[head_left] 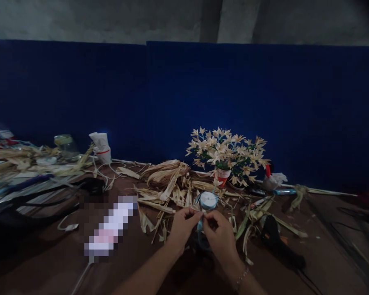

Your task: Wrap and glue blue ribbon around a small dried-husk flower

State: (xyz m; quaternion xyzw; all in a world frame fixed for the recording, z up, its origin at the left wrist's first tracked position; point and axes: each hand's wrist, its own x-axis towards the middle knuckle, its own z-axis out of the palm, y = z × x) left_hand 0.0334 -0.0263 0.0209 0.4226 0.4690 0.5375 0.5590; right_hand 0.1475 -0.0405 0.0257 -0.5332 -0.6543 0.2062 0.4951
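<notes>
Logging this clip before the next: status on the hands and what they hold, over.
Left hand and right hand both pinching the blue ribbon. Ribbon spool just beyond them. Dried husks strewn around; black tool at right.

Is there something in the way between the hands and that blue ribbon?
Nothing visible is. The left hand and right hand are both pinching the blue ribbon with their fingertips. Its spool sits just behind them, and the dried leaves lie around, not between.

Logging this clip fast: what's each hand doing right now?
Left hand: closed, pinching the blue ribbon.
Right hand: closed, pinching the same ribbon.
</notes>
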